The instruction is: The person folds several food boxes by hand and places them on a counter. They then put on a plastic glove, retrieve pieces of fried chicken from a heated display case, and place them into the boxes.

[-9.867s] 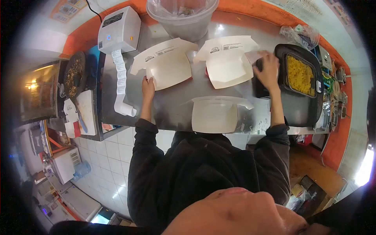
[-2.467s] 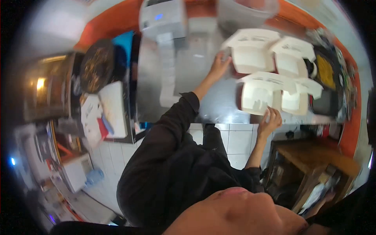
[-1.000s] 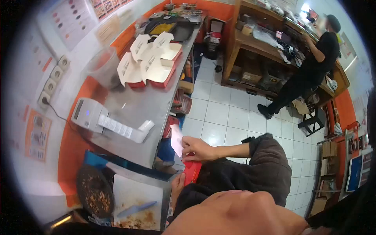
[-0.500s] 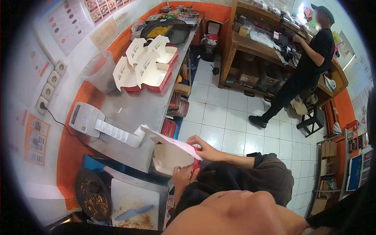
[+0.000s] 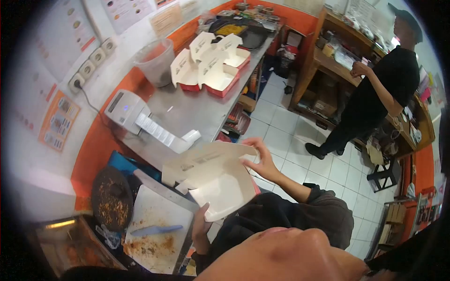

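A takeaway box, cream inside and red outside, is unfolded with its lid up in front of my body. My left hand grips its near left edge, thumb on the inner wall and fingers hidden underneath. At the far right edge, my right hand pinches the side where lid and wall meet; some fingertips are hidden behind the card. Several similar open boxes stand on the steel counter.
A receipt printer with a paper strip sits on the counter beside a clear plastic tub. Nearer lie a cutting board with a blue knife and a stone mortar. Another person stands at a wooden shelf.
The box has turned so its inside faces up toward me, lid opened leftward. Both hands have shifted along its edges. My view has tilted; the other person's arm has moved.
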The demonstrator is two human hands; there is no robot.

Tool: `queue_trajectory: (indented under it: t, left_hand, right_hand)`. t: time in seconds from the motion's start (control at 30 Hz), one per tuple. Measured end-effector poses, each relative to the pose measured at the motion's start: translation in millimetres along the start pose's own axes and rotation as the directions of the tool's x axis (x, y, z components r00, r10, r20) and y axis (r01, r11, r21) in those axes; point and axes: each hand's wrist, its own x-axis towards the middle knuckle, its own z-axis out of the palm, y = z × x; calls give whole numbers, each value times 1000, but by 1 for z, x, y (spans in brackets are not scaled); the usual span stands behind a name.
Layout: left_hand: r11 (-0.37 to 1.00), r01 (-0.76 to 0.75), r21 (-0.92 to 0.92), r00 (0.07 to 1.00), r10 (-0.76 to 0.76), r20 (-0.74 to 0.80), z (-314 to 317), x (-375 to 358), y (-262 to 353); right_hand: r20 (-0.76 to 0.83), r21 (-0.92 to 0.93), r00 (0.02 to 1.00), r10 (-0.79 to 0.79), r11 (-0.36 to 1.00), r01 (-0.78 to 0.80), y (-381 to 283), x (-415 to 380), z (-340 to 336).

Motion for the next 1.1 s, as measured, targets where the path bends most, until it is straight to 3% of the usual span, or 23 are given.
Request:
queue_trajectory:
  t: [0.03,0.07,0.13,0.17,0.2,0.3,0.37,0.4,0.47,0.53,0.6,0.67,0.7,0.73,0.77,0.8,0.87,0.9,0.93,0.97,1.0,1.07,1.1]
  left_hand:
    - [980,-36,198,997,48,-56,-20,17,-13]
    - [920,-57,388,989,105,-103,-32,25,-22]
    - [699,-104,708,958,261,-117,33,6,-12]
    - [695,-394,602,906,403,127,43,13,-25]
    - [113,-230,967,949,247,197,65,2,-11]
    - [175,-142,974,954,287,88,115,-29,-4]
    - [299,-110,948,970,240,37,107,-25,-6]
    - [308,-104,946,967,252,24,91,-18,-12]
    - [362,-312,879,928,316,199,65,-4,-22]
    - [327,-307,894,926,318,202,75,-5,-11]
    - [304,-293,906,928,317,194,87,1,-2]
    - [284,-188,940,917,393,64,90,14,-6]
    - [399,-340,851,872,473,126,76,33,-15]
    - [411,-329,850,868,487,100,61,41,-25]
    - [386,-185,904,851,523,-49,74,40,-11]
    - [371,-30,928,807,557,-197,89,38,6]
    - [310,-24,951,678,704,-212,113,36,32]
    - [342,-113,933,649,736,-191,117,44,40]
    - [367,-203,908,615,769,-173,122,51,45]
    - [578,-197,792,744,614,-263,126,60,45]
    - [589,-186,786,726,622,-294,126,68,44]
    - [192,-370,909,612,787,83,121,82,49]
    - [227,-305,925,640,768,22,123,77,54]
  right_hand:
    - [-231,-172,969,-88,984,48,-5,-2,9]
    - [-214,-157,973,-89,986,55,-4,-6,17]
    - [62,-365,844,-532,775,516,4,-8,30]
    - [321,-265,821,-473,787,557,7,-6,43]
    - [417,-178,829,-373,861,477,6,-16,69]
    - [549,-133,799,-247,917,375,5,-16,69]
    - [775,9,544,-322,866,499,8,0,59]
    - [782,24,529,-328,865,501,-3,13,54]
    - [896,206,277,-346,878,432,-25,40,40]
    - [932,182,213,-292,889,420,-27,48,38]
    - [925,174,132,-357,704,689,-30,42,41]
    - [938,167,91,-334,666,727,-25,34,45]
    - [930,112,153,-335,653,749,-14,31,48]
    - [916,58,214,-340,639,767,-3,32,53]
    - [847,121,313,-429,730,673,4,42,59]
    - [850,148,289,-440,727,671,3,47,64]
    - [528,44,786,-322,934,353,-8,48,80]
    - [443,216,895,-61,975,-41,-1,40,96]
    - [471,229,879,-72,972,-43,8,49,102]
    - [658,5,749,-83,994,105,15,60,109]
    - [807,-172,589,-40,939,299,19,71,116]
    - [747,-88,649,-145,946,313,36,101,133]
    - [677,-36,689,-258,924,382,57,124,146]
